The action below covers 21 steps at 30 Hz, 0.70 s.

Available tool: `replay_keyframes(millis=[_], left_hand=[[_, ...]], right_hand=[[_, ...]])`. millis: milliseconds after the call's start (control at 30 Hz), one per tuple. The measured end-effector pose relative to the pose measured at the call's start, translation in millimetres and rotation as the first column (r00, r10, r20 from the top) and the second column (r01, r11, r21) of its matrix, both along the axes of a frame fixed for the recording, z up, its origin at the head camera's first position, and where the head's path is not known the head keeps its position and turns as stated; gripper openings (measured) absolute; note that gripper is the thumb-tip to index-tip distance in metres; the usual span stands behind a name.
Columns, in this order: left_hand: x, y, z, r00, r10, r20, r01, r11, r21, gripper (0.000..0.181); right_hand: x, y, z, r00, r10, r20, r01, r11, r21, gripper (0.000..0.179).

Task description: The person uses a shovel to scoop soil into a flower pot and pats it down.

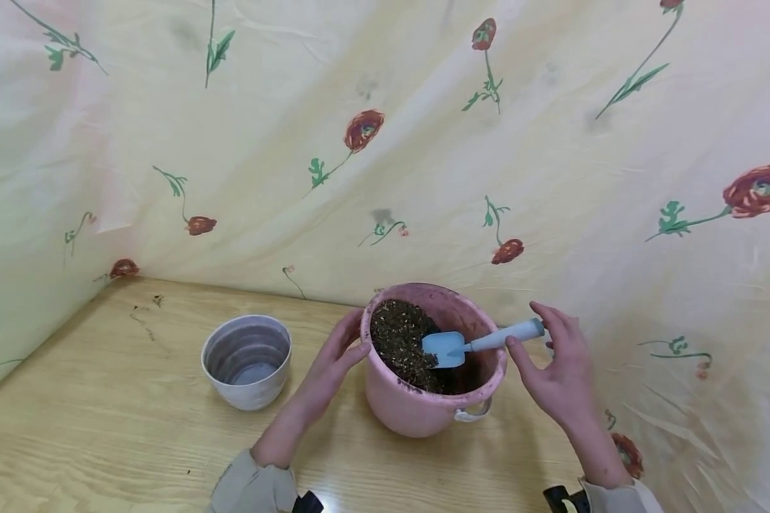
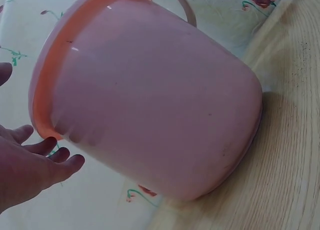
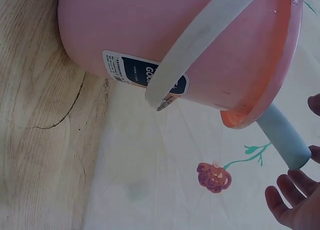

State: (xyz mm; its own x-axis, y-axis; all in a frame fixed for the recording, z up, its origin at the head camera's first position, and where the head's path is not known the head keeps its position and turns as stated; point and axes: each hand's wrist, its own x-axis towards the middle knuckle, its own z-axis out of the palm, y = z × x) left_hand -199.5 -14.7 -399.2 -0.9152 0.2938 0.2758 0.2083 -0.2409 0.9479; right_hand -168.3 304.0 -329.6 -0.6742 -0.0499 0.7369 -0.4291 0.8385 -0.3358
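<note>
A pink bucket (image 1: 411,413) stands on the table with dark soil (image 1: 401,342) piled toward its left side. Lying across its right rim is a blue trowel (image 1: 448,349), blade on the soil and light blue handle (image 3: 285,137) poking outside. My right hand (image 1: 558,370) is spread around the handle's end, thumb and fingertips right at it, not closed around it. At the bucket's left rim, my left hand (image 1: 330,367) rests with thumb near the edge; the left wrist view shows its fingers (image 2: 67,167) loosely extended beside the rim.
Left of the bucket stands a white ribbed pot (image 1: 247,363) with nothing in it. Soil crumbs (image 1: 144,324) are scattered on the wooden table (image 1: 103,427). A flowered cloth (image 1: 263,142) hangs behind and at both sides. The bucket's white handle (image 3: 200,40) hangs down its side.
</note>
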Motion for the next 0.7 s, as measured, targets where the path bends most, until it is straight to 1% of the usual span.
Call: replay_keyframes(millis=[100,267,467,700], left_hand=[[0.0,1.2,-0.2,1.0,0.002,-0.014,-0.002,1.0,-0.01,0.061],[-1.9,2.3,3.1,1.0,0.012,-0.026,-0.012,0.999,-0.031,0.06],[-2.4,4.0,1.1,1.0,0.009,-0.025,-0.01,1.0,-0.027,0.062],[-2.3,6.8,-1.4,1.0,0.024,-0.019,-0.024,0.999,-0.042,0.067]], right_hand=[[-1.9,-0.3,-0.5,1.0,0.019,-0.016,-0.02,1.0,-0.008,0.064],[-6.1,-0.3,0.9,0.999,0.042,-0.033,-0.043,0.999,-0.023,0.062],[-5.3,-0.5,-1.4,0.999,0.045,-0.008,-0.046,0.998,-0.033,0.06],[-4.1,-0.1,-5.4,0.999,0.043,0.025,-0.042,0.998,-0.036,0.06]])
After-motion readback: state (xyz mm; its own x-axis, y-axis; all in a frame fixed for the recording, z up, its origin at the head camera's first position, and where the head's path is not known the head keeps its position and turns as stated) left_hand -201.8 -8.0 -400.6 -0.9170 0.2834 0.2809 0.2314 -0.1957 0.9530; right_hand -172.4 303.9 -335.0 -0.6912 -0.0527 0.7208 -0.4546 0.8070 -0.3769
